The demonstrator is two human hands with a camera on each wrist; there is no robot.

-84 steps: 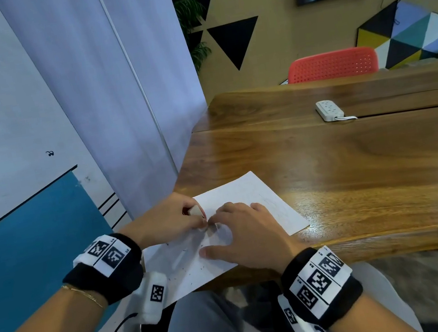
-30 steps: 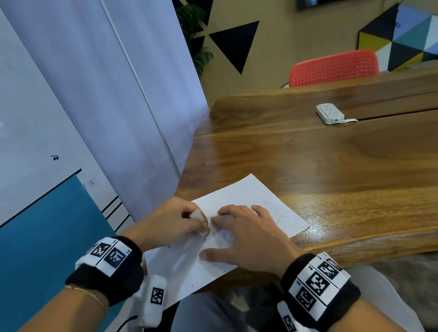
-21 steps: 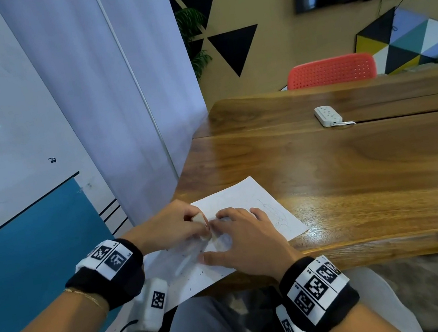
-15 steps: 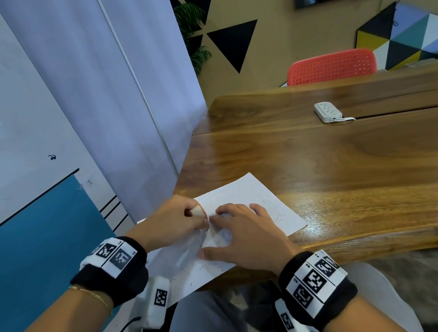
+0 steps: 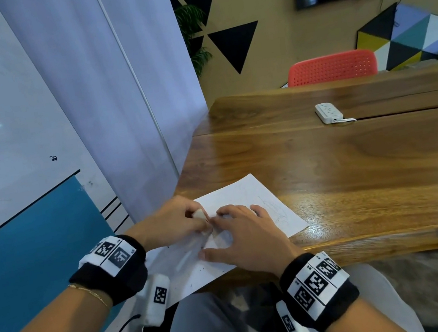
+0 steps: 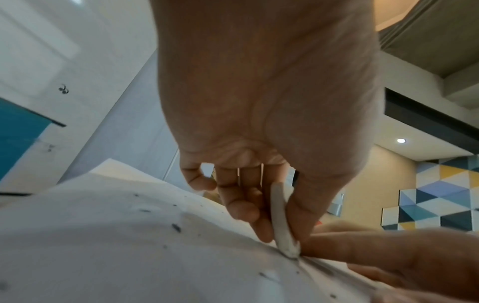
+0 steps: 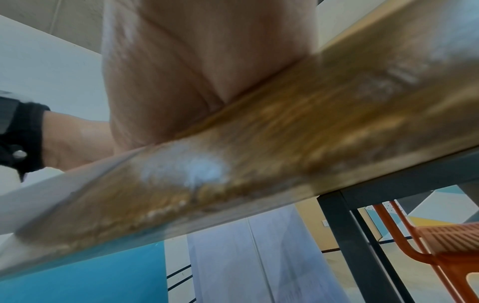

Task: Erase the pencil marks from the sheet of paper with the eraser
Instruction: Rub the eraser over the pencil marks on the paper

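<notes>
A white sheet of paper lies at the near left corner of the wooden table, its near edge hanging past the table. Faint pencil scribbles show on its right part. My left hand pinches a white eraser between thumb and fingers. In the left wrist view the eraser tip presses on the paper. My right hand lies flat on the sheet beside the eraser, fingers spread. Dark eraser crumbs dot the paper.
A white power strip lies far back on the table. A red chair stands behind the table. A white and blue wall runs close on the left. The right wrist view shows the table edge from below.
The left hand with the eraser has shifted only slightly back and forth on the paper. The right hand has stayed pressed on the sheet.
</notes>
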